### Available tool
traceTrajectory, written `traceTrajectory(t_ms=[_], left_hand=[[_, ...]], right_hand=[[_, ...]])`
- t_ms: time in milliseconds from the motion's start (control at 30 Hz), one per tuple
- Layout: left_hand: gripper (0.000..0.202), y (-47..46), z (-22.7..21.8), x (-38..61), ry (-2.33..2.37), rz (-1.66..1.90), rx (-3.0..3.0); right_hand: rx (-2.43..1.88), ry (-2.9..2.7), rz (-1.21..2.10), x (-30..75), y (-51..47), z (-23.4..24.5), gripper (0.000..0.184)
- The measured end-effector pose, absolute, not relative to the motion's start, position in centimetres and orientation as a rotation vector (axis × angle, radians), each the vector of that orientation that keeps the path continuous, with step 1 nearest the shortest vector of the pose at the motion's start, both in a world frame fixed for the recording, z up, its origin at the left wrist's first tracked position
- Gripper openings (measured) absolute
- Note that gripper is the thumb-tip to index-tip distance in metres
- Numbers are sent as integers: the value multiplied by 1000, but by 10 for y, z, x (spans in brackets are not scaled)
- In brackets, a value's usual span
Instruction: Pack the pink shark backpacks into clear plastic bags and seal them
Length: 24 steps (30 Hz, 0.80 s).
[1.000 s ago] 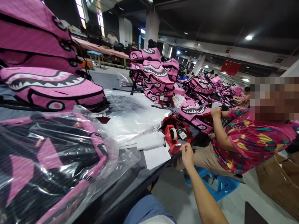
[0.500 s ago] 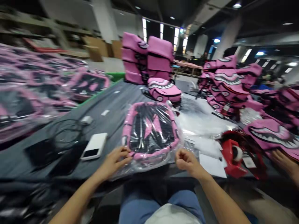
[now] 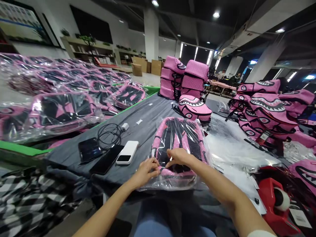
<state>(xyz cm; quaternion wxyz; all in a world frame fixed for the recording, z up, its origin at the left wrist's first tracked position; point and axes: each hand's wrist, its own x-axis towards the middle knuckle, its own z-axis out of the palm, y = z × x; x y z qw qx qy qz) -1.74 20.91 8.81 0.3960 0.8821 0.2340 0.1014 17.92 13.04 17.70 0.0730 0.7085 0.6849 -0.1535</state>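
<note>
A pink and black backpack [image 3: 176,131] lies with its strap side up inside a clear plastic bag [image 3: 170,184], near the front edge of the table. At its lower left corner my left hand [image 3: 148,169] has bent fingers closed on the bag's film. My right hand [image 3: 179,156] reaches across the lower part of the backpack, close to the left one. Its fingers are curled and pressed together, thumb pointing down; whatever they may hold is hidden.
A white power bank [image 3: 127,152], a black phone [image 3: 107,159] and a coiled cable [image 3: 111,135] lie to the left. Bagged backpacks fill a green-edged bin [image 3: 22,149] beyond. Unbagged pink backpacks [image 3: 268,103] and a red tape dispenser [image 3: 274,200] are on the right.
My right hand has moved left from beside the bag to over the backpack, near my left hand. The view has swung left, and a person's hand at the right edge is gone from it.
</note>
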Motion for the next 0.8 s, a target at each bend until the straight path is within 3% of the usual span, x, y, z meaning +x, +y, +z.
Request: traceTrajectory(t_ms=[167,333,500,600,700,800], left_hand=[[12,204,93,-16,649,296,2229],[7,204,91,-13,689,323,2213],[9,206,94,-13,686,290,2186],[17,217,100,-17,633,262,2170],[36,242,97,-25,723,459,1957],[63,268,78,-25,965,647,1672]], right_hand=[[2227,2212,-459,158,101,170,27],[2270,2015,-410,141,109,134,44],[2227,1942,-408,128,126,144,53],[2375,2121,-351,144,103,148,47],[2704,2404,-109,202,37,127,21],[3181,2113,415,274,-49,89,39]])
